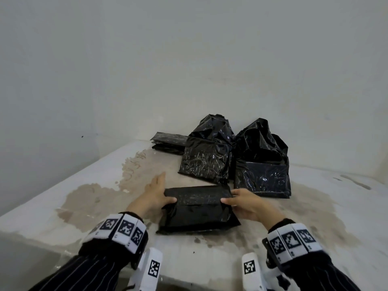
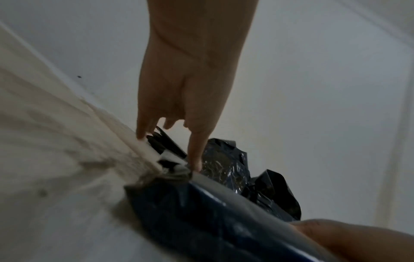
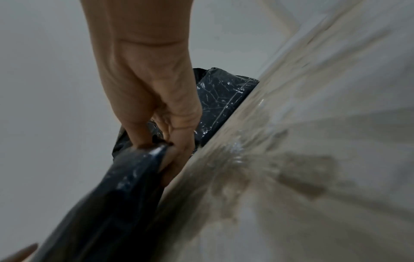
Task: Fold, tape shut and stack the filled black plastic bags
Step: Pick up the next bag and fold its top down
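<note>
A folded black bag [image 1: 197,208] lies flat on the stained white table [image 1: 94,185], in front of me. My left hand [image 1: 156,192] is at its left end, thumb pressing on the folded-over flap, straight fingers [image 2: 197,150] running along the bag's end down to the table. My right hand [image 1: 241,203] grips the right end, thumb on top and fingers [image 3: 179,141] curled under the bag's corner [image 3: 125,177]. Behind it stand two filled black bags with loose open tops, one in the middle [image 1: 205,158] and one to the right [image 1: 262,171].
A low stack of flat folded black bags [image 1: 168,141] lies at the back left against the wall [image 1: 189,59]. The table's left edge [image 1: 31,229] drops off close to my left forearm. Brown stains mark the surface around the bags.
</note>
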